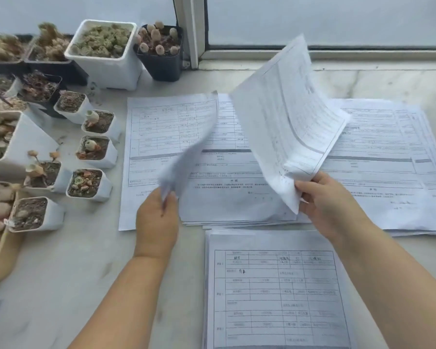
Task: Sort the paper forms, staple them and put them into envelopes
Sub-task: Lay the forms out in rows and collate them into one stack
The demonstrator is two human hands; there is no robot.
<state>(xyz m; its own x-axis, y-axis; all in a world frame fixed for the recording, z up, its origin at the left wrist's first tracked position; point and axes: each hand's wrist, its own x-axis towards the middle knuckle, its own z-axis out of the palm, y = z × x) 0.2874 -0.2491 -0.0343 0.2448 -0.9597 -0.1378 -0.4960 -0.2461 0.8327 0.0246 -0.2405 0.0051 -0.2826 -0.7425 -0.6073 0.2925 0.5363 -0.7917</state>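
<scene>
Printed paper forms lie in piles on a pale marble sill. My left hand (157, 220) pinches the bottom corner of a single sheet (189, 152) that curls up, blurred, over the left pile (149, 132). My right hand (330, 200) grips a lifted bundle of forms (287, 117), tilted upright above the middle pile (227, 197). Another spread of forms (388, 157) lies to the right. A near stack (275, 293) with a table grid sits between my forearms. No stapler or envelope is in view.
Many small pots of succulents crowd the left side, among them a white square pot (103, 54), a dark pot (161, 51) and several small white pots (91, 185). A window frame (191, 31) runs along the back. Bare marble (61, 273) shows at the lower left.
</scene>
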